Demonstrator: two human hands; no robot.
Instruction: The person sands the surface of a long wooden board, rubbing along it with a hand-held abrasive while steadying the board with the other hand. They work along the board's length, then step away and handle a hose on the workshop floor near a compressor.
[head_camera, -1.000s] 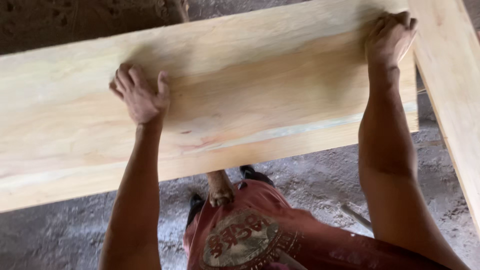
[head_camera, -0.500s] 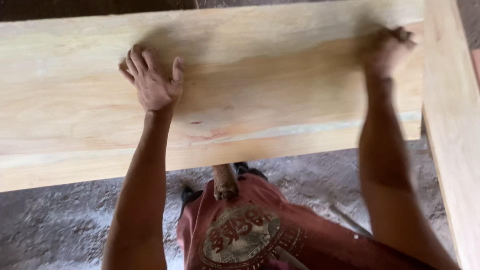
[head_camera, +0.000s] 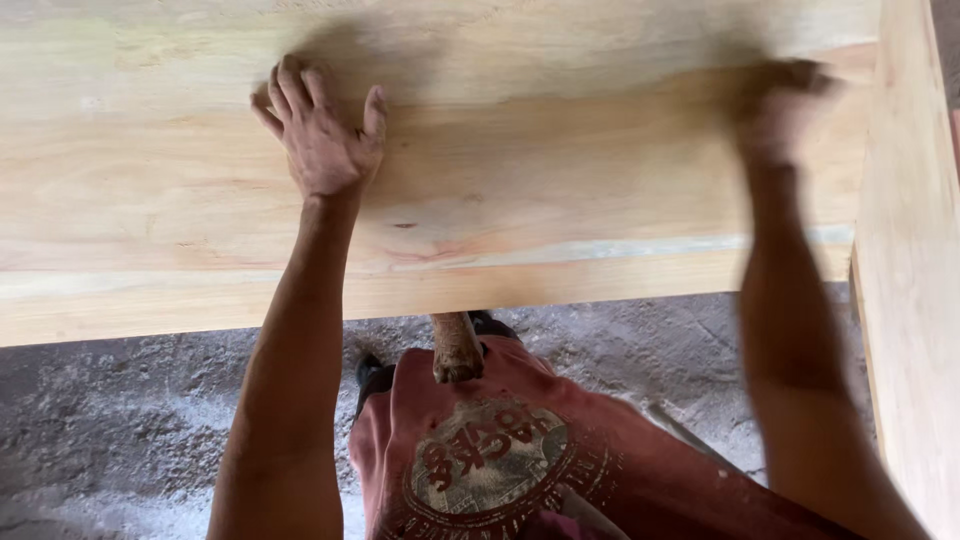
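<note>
There is only one view, from the person's head. It looks steeply down and slightly forward, along both arms, and it is close to them. The left hand (head_camera: 322, 140) and the right hand (head_camera: 785, 110) lie near the top edge, on the wooden board (head_camera: 560, 180).

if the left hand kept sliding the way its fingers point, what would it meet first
Only more of the pale wooden plank: the left hand lies flat, fingers toward its far edge. Nothing else shows before the frame's top.

No packages, labels, signs or screens in view; only round printed emblem on red shirt (head_camera: 560, 470).
</note>
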